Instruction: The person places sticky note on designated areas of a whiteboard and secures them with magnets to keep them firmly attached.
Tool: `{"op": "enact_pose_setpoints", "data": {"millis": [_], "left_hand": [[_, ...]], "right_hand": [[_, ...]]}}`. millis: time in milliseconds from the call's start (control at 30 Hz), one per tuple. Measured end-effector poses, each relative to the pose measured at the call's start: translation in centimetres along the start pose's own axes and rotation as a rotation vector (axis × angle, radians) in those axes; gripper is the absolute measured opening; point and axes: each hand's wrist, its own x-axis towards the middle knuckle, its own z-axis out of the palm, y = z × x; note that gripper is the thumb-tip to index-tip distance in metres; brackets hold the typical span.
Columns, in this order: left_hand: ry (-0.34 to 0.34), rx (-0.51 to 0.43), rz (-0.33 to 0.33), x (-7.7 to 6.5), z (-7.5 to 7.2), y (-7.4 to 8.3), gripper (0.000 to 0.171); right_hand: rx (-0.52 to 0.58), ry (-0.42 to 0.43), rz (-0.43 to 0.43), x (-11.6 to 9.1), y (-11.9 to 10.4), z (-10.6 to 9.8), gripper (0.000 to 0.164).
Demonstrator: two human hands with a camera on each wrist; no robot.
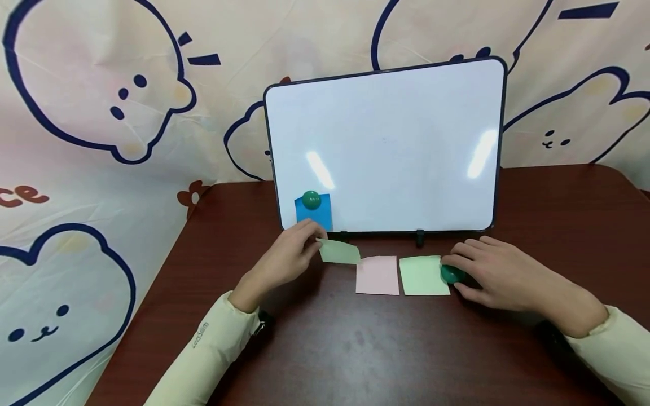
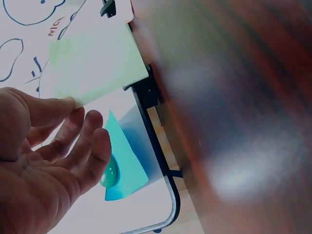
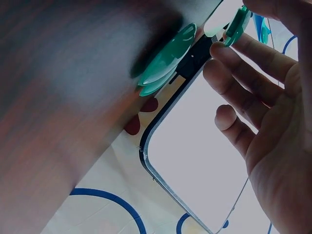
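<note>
My left hand (image 1: 289,252) pinches the corner of a pale green sticky note (image 1: 340,252) between thumb and fingertips, holding it up in front of the whiteboard's (image 1: 391,141) lower edge. In the left wrist view that note (image 2: 97,63) hangs out flat from the fingers. With thumb and fingers my right hand (image 1: 500,274) grips a round green magnet (image 1: 452,273) at the right edge of a second green note (image 1: 423,276) on the table. Another green magnet (image 3: 168,61) lies below that hand in the right wrist view, hidden in the head view.
Left of the second green note, a pink note (image 1: 377,276) lies on the dark wood table (image 1: 355,349). A green magnet (image 1: 311,199) holds a blue note (image 1: 321,215) at the board's lower left. Small black feet (image 1: 420,238) support the board; a patterned cloth (image 1: 244,34) hangs behind.
</note>
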Motion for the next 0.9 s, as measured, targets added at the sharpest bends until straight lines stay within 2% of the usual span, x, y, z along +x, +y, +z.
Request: {"op": "enact_pose_setpoints", "data": {"millis": [200, 600, 900], "left_hand": [[0.044, -0.019, 0.022, 0.02, -0.08, 0.02, 0.013], [0.188, -0.041, -0.005, 0.37, -0.09, 0.06, 0.013], [0.151, -0.055, -0.01, 0.52, 0.06, 0.4, 0.009]], "right_hand": [[0.001, -0.01, 0.011, -0.15, 0.06, -0.06, 0.042], [0.003, -0.004, 0.019, -0.11, -0.06, -0.07, 0.039], [0.003, -0.025, 0.025, 0.01, 0.12, 0.04, 0.041]]}}
